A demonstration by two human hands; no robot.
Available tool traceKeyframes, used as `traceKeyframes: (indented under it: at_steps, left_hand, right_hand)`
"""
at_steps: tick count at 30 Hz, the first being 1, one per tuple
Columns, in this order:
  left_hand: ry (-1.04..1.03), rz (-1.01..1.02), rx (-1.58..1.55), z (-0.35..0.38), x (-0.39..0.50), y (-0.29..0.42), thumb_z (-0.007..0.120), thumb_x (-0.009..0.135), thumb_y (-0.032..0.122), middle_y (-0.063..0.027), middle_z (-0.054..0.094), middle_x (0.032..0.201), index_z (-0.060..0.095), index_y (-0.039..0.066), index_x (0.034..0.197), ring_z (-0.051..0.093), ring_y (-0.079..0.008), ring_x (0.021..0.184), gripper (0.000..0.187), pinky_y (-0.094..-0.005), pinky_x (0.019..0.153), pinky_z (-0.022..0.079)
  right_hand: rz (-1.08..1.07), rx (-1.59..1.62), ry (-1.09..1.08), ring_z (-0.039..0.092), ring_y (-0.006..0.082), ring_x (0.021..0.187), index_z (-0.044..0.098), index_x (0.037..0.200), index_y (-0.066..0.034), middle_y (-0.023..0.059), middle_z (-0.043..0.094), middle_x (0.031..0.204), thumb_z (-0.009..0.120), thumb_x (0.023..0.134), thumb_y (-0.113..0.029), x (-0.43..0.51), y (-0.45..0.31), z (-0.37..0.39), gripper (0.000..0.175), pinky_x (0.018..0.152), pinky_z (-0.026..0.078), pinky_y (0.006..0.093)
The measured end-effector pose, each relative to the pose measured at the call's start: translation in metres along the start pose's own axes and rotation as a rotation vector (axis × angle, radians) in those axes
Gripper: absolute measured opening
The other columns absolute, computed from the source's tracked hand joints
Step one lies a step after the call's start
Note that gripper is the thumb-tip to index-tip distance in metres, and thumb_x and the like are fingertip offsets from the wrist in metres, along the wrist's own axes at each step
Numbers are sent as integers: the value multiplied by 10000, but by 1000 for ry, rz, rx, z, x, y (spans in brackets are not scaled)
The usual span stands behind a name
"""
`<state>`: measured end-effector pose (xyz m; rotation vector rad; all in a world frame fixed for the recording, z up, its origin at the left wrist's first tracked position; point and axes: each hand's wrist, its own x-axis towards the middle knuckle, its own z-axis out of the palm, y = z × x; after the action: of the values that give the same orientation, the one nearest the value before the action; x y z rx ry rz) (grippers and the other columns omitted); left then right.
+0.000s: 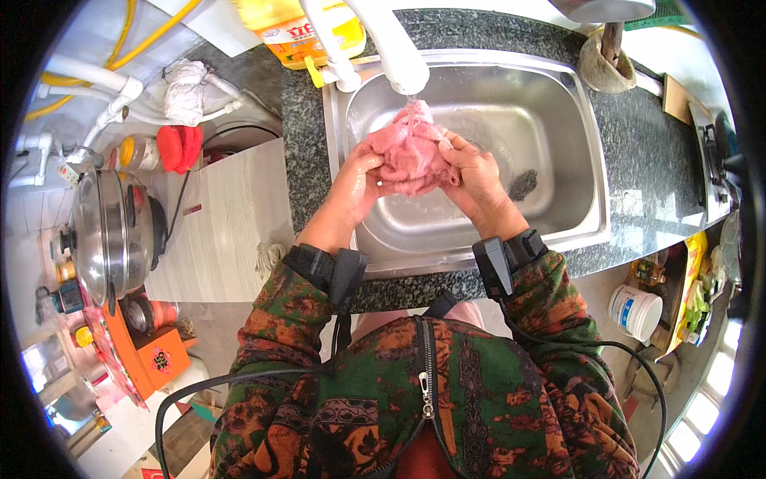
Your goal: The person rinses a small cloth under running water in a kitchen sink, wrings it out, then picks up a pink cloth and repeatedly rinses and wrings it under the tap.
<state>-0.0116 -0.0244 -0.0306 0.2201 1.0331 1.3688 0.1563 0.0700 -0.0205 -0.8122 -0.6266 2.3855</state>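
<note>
A wet pink cloth (410, 152) is bunched between my two hands above the stainless steel sink (538, 132). Water runs onto its top from the white faucet spout (402, 60). My left hand (356, 179) grips the cloth's left side, fingers curled partly behind it. On the other side, my right hand (476, 170) pinches the right edge between thumb and fingers. A dark scouring pad (523, 185) lies on the sink floor, right of my right hand. The folds hide some of my fingertips.
Speckled granite countertop (634, 155) surrounds the sink. A yellow jug (302, 33) stands behind the faucet. At left, a steel lidded pot (114, 233) stands beside a pale board (221, 221). A stone mortar (604, 63) sits back right; a white bucket (634, 312) is lower right. Black cables hang from both wrists.
</note>
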Motion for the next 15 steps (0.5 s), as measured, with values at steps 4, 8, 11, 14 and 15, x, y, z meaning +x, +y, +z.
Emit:
traceKeyframes:
  at_steps: [4, 8, 11, 14, 15]
  left_hand:
    - [-74, -31, -337, 8, 4, -17, 420, 945, 410, -126, 574, 1168, 468, 74, 1246, 573, -289, 1054, 454, -473, 858, 471]
    - [-227, -80, -139, 11, 15, -14, 369, 953, 481, -102, 598, 1067, 503, 108, 1180, 583, -239, 982, 457, -416, 794, 490]
    - [-8, 88, -271, 20, 21, -14, 359, 956, 489, -43, 591, 889, 517, 108, 1121, 593, -195, 787, 444, -343, 670, 503]
    - [35, 136, -246, 34, 13, -29, 449, 934, 476, -27, 514, 771, 452, 144, 1120, 513, -161, 566, 381, -288, 456, 445]
    - [-28, 99, -167, 35, 11, -33, 449, 938, 466, -26, 518, 777, 452, 141, 1120, 511, -156, 567, 373, -284, 456, 442]
  right_hand:
    - [-32, 98, 57, 593, 157, 903, 518, 1131, 8, 102, 604, 1010, 536, 905, -118, 3, -2, 19, 260, 771, 479, 301]
    - [-106, -438, 264, 600, 140, 703, 558, 936, -39, 81, 626, 824, 623, 867, -195, -3, 18, 46, 182, 626, 495, 294]
    - [-341, -828, 73, 598, 200, 592, 525, 864, -50, 99, 612, 678, 677, 811, -243, 1, 32, 56, 251, 577, 489, 332]
    - [-375, -1392, 355, 614, 294, 675, 497, 890, -36, 168, 623, 765, 655, 817, -255, 19, 28, 48, 279, 646, 491, 379]
    - [-433, -1259, 419, 612, 317, 704, 492, 906, -32, 183, 622, 789, 646, 821, -257, 25, 27, 44, 285, 665, 488, 387]
